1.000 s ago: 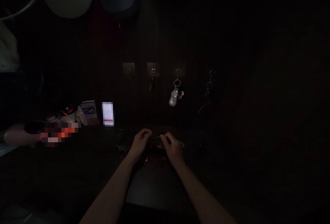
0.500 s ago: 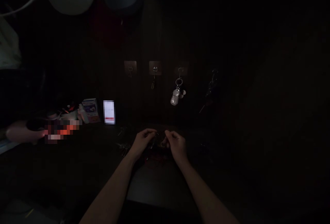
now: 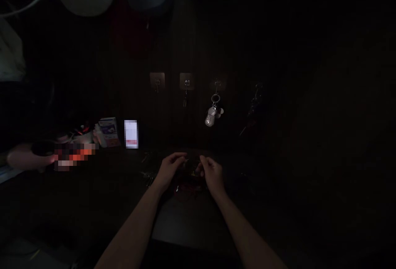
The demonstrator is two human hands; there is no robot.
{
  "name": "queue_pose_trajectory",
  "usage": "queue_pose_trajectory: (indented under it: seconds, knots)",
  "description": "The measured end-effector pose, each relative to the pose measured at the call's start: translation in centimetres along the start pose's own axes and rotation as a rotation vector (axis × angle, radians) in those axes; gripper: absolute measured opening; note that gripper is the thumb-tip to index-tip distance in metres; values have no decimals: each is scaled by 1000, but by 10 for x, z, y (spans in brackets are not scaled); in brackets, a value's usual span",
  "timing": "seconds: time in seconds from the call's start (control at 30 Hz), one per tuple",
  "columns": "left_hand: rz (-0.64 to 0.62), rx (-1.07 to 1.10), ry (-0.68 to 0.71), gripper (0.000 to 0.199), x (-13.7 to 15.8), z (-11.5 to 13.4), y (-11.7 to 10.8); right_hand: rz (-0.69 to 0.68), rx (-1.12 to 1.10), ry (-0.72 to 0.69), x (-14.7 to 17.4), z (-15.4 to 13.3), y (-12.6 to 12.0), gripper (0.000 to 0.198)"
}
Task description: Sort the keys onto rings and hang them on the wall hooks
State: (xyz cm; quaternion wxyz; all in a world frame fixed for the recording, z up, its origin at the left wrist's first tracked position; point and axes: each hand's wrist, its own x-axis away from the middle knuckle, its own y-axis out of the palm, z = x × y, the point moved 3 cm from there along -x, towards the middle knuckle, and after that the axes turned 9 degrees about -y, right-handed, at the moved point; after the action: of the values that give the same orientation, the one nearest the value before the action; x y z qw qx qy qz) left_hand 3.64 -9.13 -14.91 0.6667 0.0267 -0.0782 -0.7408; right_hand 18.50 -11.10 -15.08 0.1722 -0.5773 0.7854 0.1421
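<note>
Yellowish object [image 3: 194, 174], too dim to identify, shows at the fingers of the right hand [image 3: 213, 174], above the desk [image 3: 179, 223]; thumb and fingertips draw together, their grip indiscernible. Left hand [image 3: 169, 169] faces it, thumb near the fingers, contents unclear. Key-like metal pieces [image 3: 149, 179] lie beside it
</note>
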Motion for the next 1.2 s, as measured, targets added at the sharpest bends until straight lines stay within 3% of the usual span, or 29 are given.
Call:
queue_pose_trajectory:
  seconds: [0.1,0.27,0.6,0.83,1.07,1.2]
  knots:
    - [-5,60,-24,33,-4,-3,-2,-34,40,-25,0,1,1,38]
    - [8,75,-23,35,-5,-4,-3,-77,166,-233,3,-4,-1,21]
    - [-21,214,-42,36,-8,-7,-3,-225,318,-496,10,0,8,17]
    - [-61,310,-83,33,-6,-7,1,-169,288,-384,9,3,7,20]
    - [-68,197,-63,36,-8,-10,-2,-128,-75,-57,5,10,9,26]
    - [-121,160,-59,33,-7,-12,-1,-108,-160,-26,4,11,8,29]
